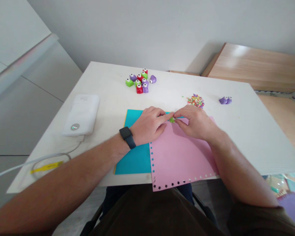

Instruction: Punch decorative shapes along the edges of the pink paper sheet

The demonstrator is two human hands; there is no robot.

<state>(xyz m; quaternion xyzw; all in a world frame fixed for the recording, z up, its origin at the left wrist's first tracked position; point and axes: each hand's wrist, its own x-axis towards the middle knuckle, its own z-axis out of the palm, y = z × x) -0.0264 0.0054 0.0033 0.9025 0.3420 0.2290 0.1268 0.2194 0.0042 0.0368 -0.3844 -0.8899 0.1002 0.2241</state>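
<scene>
Right at the far edge of the pink sheet (182,154), a small, glossy lime-green craft punch (172,120) is pinched by the right hand (196,121), its body mostly covered by fingers. It is met from the left by the outstretched index finger of the left hand (149,123), the other fingers loosely curled; whether anything is gripped there cannot be told. And look at that sheet: smooth, pale, its left and near edges lined with little star-shaped holes, teal glimpsed through the left row. It is laid partly over a teal sheet (132,160), its near edge hung past the white table (241,141).
</scene>
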